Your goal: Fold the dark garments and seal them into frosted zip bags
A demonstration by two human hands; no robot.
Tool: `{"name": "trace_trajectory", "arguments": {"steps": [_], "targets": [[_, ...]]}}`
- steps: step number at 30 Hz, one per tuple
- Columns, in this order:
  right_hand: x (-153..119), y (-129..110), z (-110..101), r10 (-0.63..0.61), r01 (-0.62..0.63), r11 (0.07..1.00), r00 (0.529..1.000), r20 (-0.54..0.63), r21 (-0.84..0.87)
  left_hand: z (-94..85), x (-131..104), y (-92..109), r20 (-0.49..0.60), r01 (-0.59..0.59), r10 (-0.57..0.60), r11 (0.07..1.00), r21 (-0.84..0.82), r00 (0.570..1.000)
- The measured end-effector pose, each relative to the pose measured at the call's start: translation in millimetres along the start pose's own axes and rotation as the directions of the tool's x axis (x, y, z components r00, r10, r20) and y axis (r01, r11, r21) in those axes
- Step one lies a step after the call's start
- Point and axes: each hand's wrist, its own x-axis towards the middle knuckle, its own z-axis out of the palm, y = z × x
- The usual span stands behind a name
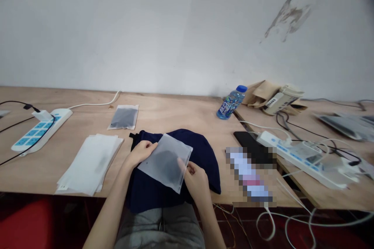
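A frosted, see-through bag (166, 159) with something dark inside is held above a navy blue cloth item (204, 155) at the table's front edge. My left hand (143, 151) pinches the bag's upper left edge between thumb and fingers. At its right edge, my right hand (194, 175) grips the bag, one finger showing through the film. A stack of flat frosted bags (90, 163) lies left of the cloth. Behind it rests another frosted bag (124, 117) with dark contents.
A white power strip (41, 130) lies at the left. To the right are a blue-capped bottle (230, 103), a black phone (253, 146), a blurred-out lit screen (248, 177), a second power strip (304, 159), cables and a paper cup (283, 99).
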Motion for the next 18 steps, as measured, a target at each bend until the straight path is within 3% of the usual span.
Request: {"name": "trace_trajectory", "arguments": {"steps": [4,10,15,18], "targets": [[4.6,6.2,0.3,-0.032,0.009,0.962,0.996,0.078,0.273,6.6,-17.1,-2.7,-0.013,0.017,-0.019,0.989,-0.147,1.000],[10.8,8.5,-2.1,0.026,-0.047,0.975,0.995,0.100,0.218,12.9,-33.5,-11.7,-0.102,-0.072,0.032,0.907,-0.415,0.994],[10.0,-8.0,-1.2,0.066,-0.183,0.900,0.954,0.293,0.395,14.0,-42.3,-15.0,-0.065,-0.096,0.074,0.871,-0.481,0.995],[9.0,-12.1,-2.4,0.073,-0.217,0.867,0.946,0.316,0.448,11.0,-46.9,-12.2,-0.103,-0.121,0.083,0.879,-0.461,0.991]]}}
